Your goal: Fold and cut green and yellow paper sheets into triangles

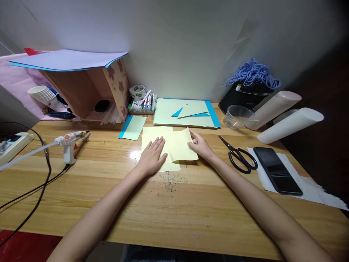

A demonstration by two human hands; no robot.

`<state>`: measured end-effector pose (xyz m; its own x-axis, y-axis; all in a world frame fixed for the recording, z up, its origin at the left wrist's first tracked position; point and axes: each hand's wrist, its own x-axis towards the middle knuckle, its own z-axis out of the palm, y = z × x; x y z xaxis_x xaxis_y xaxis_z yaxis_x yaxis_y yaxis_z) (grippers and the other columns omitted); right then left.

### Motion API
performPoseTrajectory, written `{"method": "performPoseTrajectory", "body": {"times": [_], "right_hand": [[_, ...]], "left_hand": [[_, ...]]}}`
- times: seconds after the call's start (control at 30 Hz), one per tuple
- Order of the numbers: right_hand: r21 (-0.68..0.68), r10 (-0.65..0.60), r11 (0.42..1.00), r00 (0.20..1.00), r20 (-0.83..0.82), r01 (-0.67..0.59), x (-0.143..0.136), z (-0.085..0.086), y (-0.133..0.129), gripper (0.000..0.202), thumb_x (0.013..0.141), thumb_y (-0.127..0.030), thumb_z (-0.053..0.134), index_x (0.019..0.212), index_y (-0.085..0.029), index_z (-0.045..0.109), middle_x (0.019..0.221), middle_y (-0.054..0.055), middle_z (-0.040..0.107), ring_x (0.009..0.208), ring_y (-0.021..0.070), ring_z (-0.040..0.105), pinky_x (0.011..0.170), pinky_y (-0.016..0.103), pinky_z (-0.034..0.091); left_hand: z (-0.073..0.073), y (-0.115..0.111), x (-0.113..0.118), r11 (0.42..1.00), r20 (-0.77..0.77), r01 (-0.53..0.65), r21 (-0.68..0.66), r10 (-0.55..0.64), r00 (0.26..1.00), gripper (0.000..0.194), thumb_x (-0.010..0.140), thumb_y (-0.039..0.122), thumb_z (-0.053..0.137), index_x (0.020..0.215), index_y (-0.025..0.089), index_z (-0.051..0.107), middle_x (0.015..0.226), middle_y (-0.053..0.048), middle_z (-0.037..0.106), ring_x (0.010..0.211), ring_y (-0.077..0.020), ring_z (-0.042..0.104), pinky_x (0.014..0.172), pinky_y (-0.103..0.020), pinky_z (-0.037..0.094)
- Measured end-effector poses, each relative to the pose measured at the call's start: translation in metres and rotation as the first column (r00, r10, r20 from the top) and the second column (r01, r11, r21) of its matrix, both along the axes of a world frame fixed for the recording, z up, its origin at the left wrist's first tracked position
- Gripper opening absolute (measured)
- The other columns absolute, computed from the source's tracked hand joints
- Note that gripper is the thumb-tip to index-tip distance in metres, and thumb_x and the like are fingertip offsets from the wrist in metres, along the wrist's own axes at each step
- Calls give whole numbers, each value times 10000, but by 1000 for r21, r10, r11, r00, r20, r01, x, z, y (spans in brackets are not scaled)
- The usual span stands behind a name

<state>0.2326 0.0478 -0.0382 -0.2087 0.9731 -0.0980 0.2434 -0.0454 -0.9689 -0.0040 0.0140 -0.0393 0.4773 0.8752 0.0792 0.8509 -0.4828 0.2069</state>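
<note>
Paper [181, 145], pale yellow, lies mid-table [131, 207], and the left hand [152, 156] presses it down, palm flat, covering part of it! The right hand [201, 146] pinches its lifted edge, partly tucked from sight; one sheet or two, hard to tell.

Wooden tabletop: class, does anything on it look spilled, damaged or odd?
Dark specks, perhaps stains or debris, mar the pale tabletop just this side of the yellow paper. The white sheet under the phone has a ragged right end, as if torn.
</note>
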Motion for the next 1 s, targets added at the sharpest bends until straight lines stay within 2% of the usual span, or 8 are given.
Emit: {"method": "performPoseTrajectory", "body": {"times": [0.07,0.13,0.27,0.43,0.73,0.87,0.93,1.0], "right_hand": [[-28,108,993,991,-84,-111,2,7,0,785,696,-206,568,1387,-198,195,778,21,634,544,113,544,490,209,443],[-53,216,973,969,-116,-223,5,13,0,793,685,-228,611,1375,-202,221,827,30,631,544,102,537,472,194,440],[-137,337,929,939,-70,-344,16,21,1,686,688,-275,641,1301,-166,354,701,-7,577,446,61,447,335,141,323],[-214,398,888,913,-87,-407,28,21,2,590,686,-295,653,1212,-147,430,623,-38,519,414,52,419,348,157,341],[-176,299,933,949,-100,-313,40,15,8,475,648,-330,682,1063,-146,540,756,3,540,439,33,362,330,151,312],[-177,301,935,951,-70,-309,34,14,4,394,683,-383,664,974,-137,563,707,-8,533,442,36,387,381,165,355],[-185,310,933,950,-21,-309,28,15,0,375,704,-418,638,945,-137,575,715,3,547,453,47,413,396,177,361],[-177,314,936,949,26,-305,22,16,-3,375,717,-447,613,930,-140,587,742,12,560,458,53,417,395,184,344]], "left_hand": [[0,0,0,1000,-2,-2,2,2,1000,547,911,397,275,1402,180,167,1463,-57,184,1342,-196,139,1092,-409,163],[0,0,0,1000,-1,-5,5,5,1000,547,912,401,270,1403,184,164,1464,-50,180,1343,-191,137,1095,-403,157],[-2,0,0,1000,-6,-3,12,3,1000,547,915,409,250,1402,173,170,1467,-46,173,1345,-182,124,1098,-390,146],[-3,1,-1,1000,-6,0,13,0,1000,546,915,406,248,1400,166,174,1466,-50,180,1344,-186,130,1097,-393,151],[0,-1,-1,1000,76,-8,10,7,997,526,909,376,287,1383,161,214,1450,-67,236,1327,-189,196,1089,-378,172],[1,12,-17,984,225,-170,49,155,962,478,896,331,334,1337,148,299,1389,-95,346,1270,-204,306,1044,-368,260],[0,22,-30,965,242,-256,62,234,942,479,868,333,403,1304,141,348,1336,-113,409,1232,-238,343,1023,-396,271],[-1,30,-41,959,236,-280,51,261,936,493,842,356,457,1285,157,372,1291,-114,446,1189,-255,378,990,-405,296]]}}
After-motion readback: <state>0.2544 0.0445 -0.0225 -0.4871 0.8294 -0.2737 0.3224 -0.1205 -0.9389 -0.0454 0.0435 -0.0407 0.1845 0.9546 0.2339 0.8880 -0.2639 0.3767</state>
